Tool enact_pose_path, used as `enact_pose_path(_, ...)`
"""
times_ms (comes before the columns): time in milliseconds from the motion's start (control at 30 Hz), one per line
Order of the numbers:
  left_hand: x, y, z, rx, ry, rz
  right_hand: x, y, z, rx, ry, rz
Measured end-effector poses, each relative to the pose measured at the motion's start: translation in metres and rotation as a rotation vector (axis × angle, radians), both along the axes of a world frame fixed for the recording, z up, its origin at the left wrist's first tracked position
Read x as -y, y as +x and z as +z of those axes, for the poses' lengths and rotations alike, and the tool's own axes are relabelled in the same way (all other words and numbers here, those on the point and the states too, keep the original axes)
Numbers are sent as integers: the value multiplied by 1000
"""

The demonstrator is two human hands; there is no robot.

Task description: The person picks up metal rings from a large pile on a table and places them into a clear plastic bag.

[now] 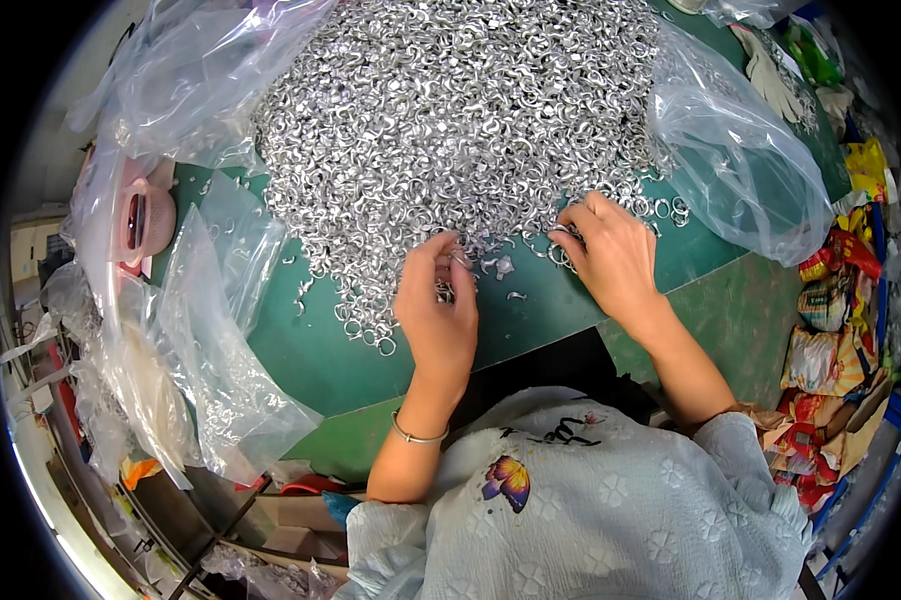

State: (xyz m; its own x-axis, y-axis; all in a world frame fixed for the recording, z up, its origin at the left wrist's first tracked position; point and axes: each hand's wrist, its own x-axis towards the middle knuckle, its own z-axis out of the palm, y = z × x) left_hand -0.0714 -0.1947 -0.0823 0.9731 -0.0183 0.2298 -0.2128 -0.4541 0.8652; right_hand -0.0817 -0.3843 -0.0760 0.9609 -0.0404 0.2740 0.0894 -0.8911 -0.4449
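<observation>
A large heap of small silver metal rings and curved pieces (460, 110) covers the middle of the green table. At its near edge my left hand (438, 310) is closed, thumb and fingertips pinched on a small silver metal piece whose exact shape is partly hidden. To its right, my right hand (615, 255) rests at the heap's edge, fingers curled and the thumb close to the index finger among loose pieces. What it holds, if anything, is too small to make out. A few loose pieces lie on the table between my hands.
Clear plastic bags lie left (230, 400) and right (740, 150) of the heap on the green table (340, 365). A pink container (148, 222) stands at the left edge. White gloves (767, 75) lie far right. Colourful packages (820, 360) are stacked beyond the table's right side.
</observation>
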Motion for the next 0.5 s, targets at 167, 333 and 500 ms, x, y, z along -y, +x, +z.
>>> enact_pose_path(167,-9,-5,18,-697,-825,-132,22,2,0,-306,741,-37)
enact_pose_path(333,-12,-14,12,-665,-757,-206,29,2,18,-479,1727,251)
enact_pose_path(500,-16,-14,9,-269,-64,-59,21,-4,16,-476,581,205)
